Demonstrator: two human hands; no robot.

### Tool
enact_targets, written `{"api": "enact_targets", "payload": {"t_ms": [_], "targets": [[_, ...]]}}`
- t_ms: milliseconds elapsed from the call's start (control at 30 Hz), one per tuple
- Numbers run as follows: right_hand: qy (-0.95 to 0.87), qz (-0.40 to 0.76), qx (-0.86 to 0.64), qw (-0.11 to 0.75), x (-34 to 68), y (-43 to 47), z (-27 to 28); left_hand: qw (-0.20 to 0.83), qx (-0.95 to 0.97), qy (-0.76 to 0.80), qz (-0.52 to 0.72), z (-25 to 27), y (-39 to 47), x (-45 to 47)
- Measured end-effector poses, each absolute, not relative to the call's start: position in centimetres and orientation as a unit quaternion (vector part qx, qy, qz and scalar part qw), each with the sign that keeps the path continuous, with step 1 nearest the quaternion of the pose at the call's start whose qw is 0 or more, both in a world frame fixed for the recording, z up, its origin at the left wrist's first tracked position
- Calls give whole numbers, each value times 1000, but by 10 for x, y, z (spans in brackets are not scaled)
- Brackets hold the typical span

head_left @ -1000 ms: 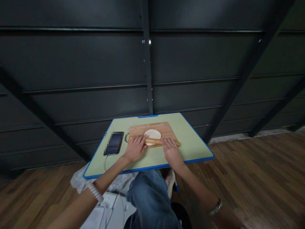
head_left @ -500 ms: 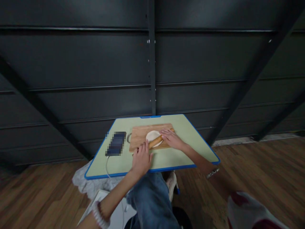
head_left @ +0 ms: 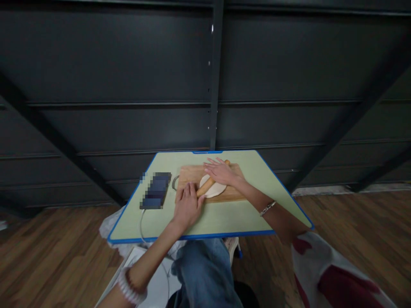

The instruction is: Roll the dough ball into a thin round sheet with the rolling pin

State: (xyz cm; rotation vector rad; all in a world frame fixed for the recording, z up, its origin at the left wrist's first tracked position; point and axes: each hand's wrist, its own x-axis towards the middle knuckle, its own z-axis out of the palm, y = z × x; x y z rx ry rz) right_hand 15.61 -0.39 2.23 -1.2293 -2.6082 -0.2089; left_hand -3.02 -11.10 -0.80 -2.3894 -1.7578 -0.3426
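Observation:
A wooden rolling pin lies slantwise across a round, flat sheet of pale dough on a wooden cutting board. Over the pin's near left end, my left hand is curled, its thumb on the dough side. My right hand rests palm down on the upper part of the pin, fingers stretched out and spread toward the far left. The pin's far tip shows just beyond this hand. Part of the dough is hidden under the pin and the right hand.
The board, with a metal ring handle, lies on a pale green folding table with a blue rim. A blurred-out dark device with a white cable is at the left. A dark panelled wall stands behind.
The rolling pin has turned to a steeper slant across the dough. My right hand has slid up and left over it, fingers stretching farther. The left hand stays at the near end. The view has shifted.

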Motion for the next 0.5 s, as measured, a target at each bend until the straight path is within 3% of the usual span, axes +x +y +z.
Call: {"api": "enact_targets", "payload": {"t_ms": [233, 500], "targets": [[-903, -1, -417, 104, 129, 31, 17, 38, -789, -606, -92, -12, -99, -42], [-897, 56, -429, 91, 100, 63, 13, 66, -779, -616, -98, -6, -91, -52]]}}
